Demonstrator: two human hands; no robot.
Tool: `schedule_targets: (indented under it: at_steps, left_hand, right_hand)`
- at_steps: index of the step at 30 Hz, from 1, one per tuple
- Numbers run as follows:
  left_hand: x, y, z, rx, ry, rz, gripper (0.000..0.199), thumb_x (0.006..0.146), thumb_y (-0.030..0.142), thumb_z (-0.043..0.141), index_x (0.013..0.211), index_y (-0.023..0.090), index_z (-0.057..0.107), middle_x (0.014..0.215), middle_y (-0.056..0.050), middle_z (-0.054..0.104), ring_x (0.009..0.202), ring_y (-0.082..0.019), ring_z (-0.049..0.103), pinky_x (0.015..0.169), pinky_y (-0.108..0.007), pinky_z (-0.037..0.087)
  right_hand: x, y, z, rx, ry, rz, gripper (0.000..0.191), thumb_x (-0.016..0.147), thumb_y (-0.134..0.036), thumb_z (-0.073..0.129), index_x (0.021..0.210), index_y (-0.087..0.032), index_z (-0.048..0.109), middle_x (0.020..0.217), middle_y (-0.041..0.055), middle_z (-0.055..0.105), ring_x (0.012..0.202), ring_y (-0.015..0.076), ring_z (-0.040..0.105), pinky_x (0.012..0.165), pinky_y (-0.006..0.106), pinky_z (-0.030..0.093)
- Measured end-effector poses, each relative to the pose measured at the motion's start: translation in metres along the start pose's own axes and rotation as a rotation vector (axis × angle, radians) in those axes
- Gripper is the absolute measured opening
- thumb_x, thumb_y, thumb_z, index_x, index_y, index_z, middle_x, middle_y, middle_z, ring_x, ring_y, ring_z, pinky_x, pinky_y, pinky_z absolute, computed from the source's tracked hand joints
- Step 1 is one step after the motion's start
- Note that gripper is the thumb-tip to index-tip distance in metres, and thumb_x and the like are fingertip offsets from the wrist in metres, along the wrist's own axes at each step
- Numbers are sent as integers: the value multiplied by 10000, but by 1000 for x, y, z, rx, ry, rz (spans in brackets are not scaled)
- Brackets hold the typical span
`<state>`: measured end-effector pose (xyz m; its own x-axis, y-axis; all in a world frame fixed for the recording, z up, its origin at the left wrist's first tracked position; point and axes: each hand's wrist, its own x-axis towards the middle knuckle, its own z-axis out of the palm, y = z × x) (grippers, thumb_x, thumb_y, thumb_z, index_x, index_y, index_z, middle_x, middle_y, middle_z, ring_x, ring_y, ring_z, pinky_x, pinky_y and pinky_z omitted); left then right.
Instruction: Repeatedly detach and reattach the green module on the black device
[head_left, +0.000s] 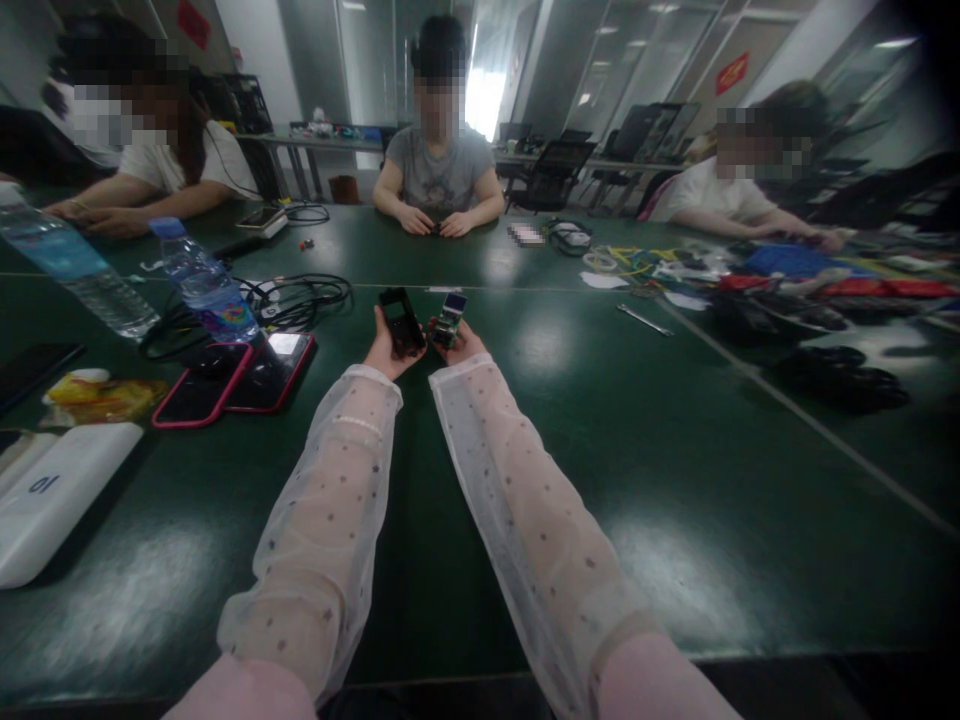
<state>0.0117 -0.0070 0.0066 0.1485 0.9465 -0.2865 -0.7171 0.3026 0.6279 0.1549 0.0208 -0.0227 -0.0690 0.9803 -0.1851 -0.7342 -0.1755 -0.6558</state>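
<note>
This looks like an office workroom. A black mesh swivel chair [553,178], tall glass partitions [559,75] and a large dark-green table [720,500] show it.

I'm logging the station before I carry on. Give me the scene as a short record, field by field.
Left grip: holds a black casing with a rectangular opening
Right grip: holds a small circuit board with a screen
Board position: beside the casing, outside it
Left side: two red-rimmed phones, overlapping; two water bottles; black cables
Right side: wrench on the green table
Others: three people seated at the table
</note>
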Motion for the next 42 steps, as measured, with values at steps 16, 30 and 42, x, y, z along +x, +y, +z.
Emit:
schedule_targets:
  at_steps: [16,30,42]
  left_hand:
    - [2,0,-2,30,-101,-32,678,847,743,353,1101,190,651,704,-37,644,625,-148,618,631,-289,526]
    - [4,2,-4,-33,-94,-42,696,892,683,329,1260,150,586,733,-66,668,634,-176,636,609,-303,524]
    - [6,2,-4,-63,-76,-36,683,894,686,322,1199,150,615,745,-66,665,654,-171,632,632,-298,521]
  right_hand:
    - [2,2,-3,-12,-29,-22,195,879,-222,577,1067,-259,543,783,-16,733,788,151,722,641,271,580]
    - [0,0,0,-10,-15,-12,138,908,-205,535,1040,-242,550,775,-9,726,760,148,720,633,261,582]
    - [-4,-2,4,25,-3,2,133,932,-198,503,1047,-232,559,756,0,724,722,144,718,606,246,584]
